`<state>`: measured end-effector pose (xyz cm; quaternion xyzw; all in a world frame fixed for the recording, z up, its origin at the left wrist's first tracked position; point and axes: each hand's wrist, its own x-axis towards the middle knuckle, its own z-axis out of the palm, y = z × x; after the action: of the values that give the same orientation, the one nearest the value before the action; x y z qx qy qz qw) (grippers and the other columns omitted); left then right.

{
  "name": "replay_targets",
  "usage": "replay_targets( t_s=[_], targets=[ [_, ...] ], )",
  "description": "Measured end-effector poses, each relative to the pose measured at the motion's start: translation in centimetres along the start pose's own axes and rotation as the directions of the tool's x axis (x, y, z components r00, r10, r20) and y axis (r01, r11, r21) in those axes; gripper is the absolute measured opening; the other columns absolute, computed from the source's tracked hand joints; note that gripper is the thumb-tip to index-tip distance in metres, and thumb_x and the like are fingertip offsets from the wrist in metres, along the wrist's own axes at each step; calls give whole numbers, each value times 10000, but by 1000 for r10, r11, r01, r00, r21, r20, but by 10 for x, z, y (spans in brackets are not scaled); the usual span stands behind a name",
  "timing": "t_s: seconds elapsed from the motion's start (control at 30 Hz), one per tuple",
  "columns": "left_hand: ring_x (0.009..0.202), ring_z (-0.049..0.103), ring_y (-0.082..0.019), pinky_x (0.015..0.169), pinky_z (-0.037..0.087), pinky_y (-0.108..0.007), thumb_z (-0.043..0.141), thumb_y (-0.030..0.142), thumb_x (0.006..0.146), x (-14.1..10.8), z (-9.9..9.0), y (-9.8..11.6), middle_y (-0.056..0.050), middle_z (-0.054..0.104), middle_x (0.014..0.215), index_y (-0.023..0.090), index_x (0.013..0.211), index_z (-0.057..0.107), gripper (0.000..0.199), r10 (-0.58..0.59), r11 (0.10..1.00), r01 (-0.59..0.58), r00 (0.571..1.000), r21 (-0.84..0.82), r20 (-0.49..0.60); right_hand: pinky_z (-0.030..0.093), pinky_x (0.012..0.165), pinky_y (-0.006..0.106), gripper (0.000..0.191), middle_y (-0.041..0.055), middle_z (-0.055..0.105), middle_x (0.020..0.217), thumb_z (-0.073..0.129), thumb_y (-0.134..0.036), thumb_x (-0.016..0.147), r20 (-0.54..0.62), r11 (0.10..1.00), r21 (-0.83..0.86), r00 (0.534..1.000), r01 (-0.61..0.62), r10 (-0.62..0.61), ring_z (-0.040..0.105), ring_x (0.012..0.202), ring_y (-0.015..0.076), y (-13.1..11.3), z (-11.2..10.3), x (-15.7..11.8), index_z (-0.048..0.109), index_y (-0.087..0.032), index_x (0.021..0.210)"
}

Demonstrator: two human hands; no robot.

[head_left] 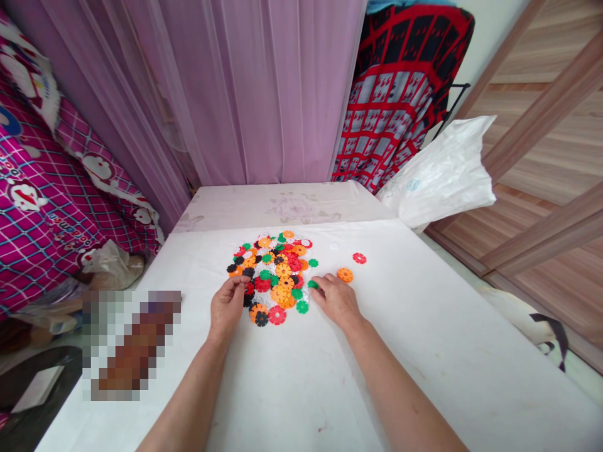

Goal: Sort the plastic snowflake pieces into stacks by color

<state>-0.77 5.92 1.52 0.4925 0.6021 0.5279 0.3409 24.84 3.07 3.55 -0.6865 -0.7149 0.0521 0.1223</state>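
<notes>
A pile of flower-shaped notched plastic discs in orange, red, green, black and white lies on the white-covered table (292,389). On its left side, my left hand (228,306) is closed in a pinch, with a black disc (248,273) at its fingertips. My right hand (337,300) is at the pile's right edge, thumb and fingers closed on a green disc (313,284). Near the front of the pile are a red disc (277,315) and another green disc (302,307). An orange disc (345,275) and a red disc (359,258) lie apart, beyond my right hand.
A blurred-out patch (136,345) covers something at the table's left. A white plastic bag (443,169) stands at the far right corner. Purple curtains (268,94) hang behind the table, a pink patterned cloth (51,188) at left, wooden cabinet doors (541,157) at right.
</notes>
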Motion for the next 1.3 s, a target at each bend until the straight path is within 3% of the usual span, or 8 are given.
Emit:
replay_targets(
  t_s=[0.33,0.5,0.73,0.9,1.3],
  targets=[
    [760,632,-166,691,486,-276,558,437,736,1,-1,-2,-31,706,812,200,872,688,303,-4,1000,3,1000,18,13,371,673,234,156,13,676,941,589,-302,840,51,989,89,992,-116,112,607,843,145,2,-2,-5,671,-240,957],
    [746,633,-169,672,488,-276,562,440,735,0,-1,-1,-30,700,786,198,865,690,302,-6,1000,6,1000,19,7,356,650,228,123,-17,670,871,569,-278,822,22,971,139,981,-193,192,586,745,119,18,-7,-23,661,-251,899],
    [753,637,-177,681,492,-287,561,443,727,1,-2,-1,-31,700,779,198,871,689,312,-16,999,15,1000,30,13,372,636,249,152,-15,677,906,563,-351,806,-7,866,103,870,-490,493,612,799,153,73,-24,-36,665,-262,875],
    [787,647,-182,749,502,-313,558,437,730,2,-2,-3,-42,723,841,199,877,692,310,-2,999,2,1000,45,11,393,668,277,251,30,662,1019,504,-388,859,-105,796,70,789,-601,605,615,894,188,93,-26,-35,675,-257,988],
    [773,650,-180,751,507,-315,560,440,727,2,-1,-2,-37,724,825,202,861,692,304,2,1000,-2,1000,22,2,411,675,290,288,59,656,997,495,-376,863,-184,782,49,764,-621,618,607,859,196,97,-18,-34,685,-234,1026]
  ],
)
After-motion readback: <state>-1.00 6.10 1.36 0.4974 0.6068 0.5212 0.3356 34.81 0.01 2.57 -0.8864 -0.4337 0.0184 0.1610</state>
